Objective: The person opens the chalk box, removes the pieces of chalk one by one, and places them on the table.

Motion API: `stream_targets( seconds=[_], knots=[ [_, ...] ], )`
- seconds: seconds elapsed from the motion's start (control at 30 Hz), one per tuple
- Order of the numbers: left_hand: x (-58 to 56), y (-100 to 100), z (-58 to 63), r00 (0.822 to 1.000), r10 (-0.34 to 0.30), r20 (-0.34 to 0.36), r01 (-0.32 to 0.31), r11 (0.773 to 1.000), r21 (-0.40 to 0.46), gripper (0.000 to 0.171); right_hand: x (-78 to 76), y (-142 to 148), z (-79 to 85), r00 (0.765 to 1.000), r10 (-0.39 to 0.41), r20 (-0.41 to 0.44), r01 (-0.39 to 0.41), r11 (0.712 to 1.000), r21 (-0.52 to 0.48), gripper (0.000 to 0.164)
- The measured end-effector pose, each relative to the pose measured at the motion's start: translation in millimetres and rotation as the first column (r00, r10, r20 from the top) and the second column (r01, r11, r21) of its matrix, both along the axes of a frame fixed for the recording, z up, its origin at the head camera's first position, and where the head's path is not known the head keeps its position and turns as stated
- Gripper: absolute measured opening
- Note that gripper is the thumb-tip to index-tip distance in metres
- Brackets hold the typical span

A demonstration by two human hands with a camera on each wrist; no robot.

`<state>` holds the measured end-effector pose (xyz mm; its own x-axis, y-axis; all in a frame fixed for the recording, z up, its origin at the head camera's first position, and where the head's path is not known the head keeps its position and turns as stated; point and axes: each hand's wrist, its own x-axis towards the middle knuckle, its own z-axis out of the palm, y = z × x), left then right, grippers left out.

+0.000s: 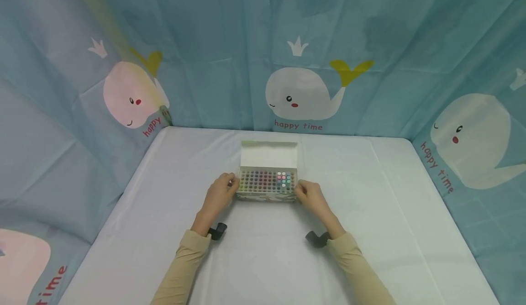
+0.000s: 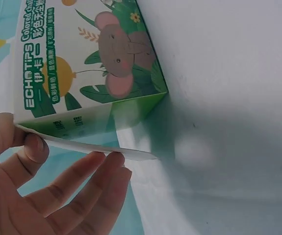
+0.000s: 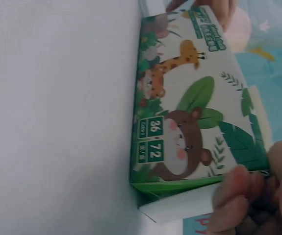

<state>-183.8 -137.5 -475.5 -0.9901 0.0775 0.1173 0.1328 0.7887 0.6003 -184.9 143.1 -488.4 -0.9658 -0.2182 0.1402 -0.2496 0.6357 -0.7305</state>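
Head view, from the left: blue curtain (image 1: pixel 213 22) printed with whales runs along the left, far and right sides of a white-covered desk (image 1: pixel 164 172). On the left a beige sleeve (image 1: pixel 181 264) reaches in from the near side, with a black device (image 1: pixel 218 232) at the wrist. Beyond it the left hand (image 1: pixel 218 193) holds the left end of the chalk box (image 1: pixel 266 197); the left wrist view shows its thumb and fingers pinching a white left flap (image 2: pixel 131 153). The box sits at the middle of the desk, between the hands, its white lid (image 1: pixel 269 154) standing raised on the far side. Inside, chalk sticks (image 1: pixel 259 180) stand in rows, with pink, white and mint tops toward the right. At the right end, the right hand (image 1: pixel 313 195) pinches the right flap (image 3: pixel 180 205) with curled fingers. A second black device (image 1: pixel 317 239) and the right sleeve (image 1: pixel 361 273) follow, nearer and farther right.
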Motion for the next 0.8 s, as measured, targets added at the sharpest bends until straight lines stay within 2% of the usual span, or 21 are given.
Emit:
stream_targets(
  seconds=[0.23,0.37,0.47,0.57,0.7,0.8],
  knots=[
    [-4.1,-4,0.9,0.999,0.016,-0.037,-0.018,0.998,-0.063,0.024,-3.9,-2,-4.5,1.0,-0.023,0.016,0.024,0.999,-0.047,0.027],
    [-10.3,-2,2.9,0.987,0.022,-0.161,-0.04,0.993,-0.108,0.016,-4.1,0,-1.7,0.999,-0.044,-0.023,0.044,0.999,-0.029,0.027],
    [-17.4,6,7.1,0.958,-0.021,-0.286,-0.021,0.989,-0.145,0.013,-4.7,0,4.2,0.989,-0.079,-0.124,0.081,0.997,0.015,0.027],
    [-25.6,17,10.6,0.93,-0.118,-0.349,0.062,0.984,-0.168,0.013,-7.2,-2,12.8,0.969,-0.103,-0.223,0.115,0.992,0.042,0.025],
    [-35.7,31,10.3,0.906,-0.265,-0.331,0.214,0.96,-0.183,0.013,-15.5,-9,21.5,0.958,-0.072,-0.278,0.093,0.994,0.063,0.02],
    [-42.4,38,6.2,0.892,-0.338,-0.3,0.29,0.937,-0.193,0.013,-24.2,-16,23.7,0.955,-0.029,-0.295,0.06,0.993,0.097,0.018]
  ],
)
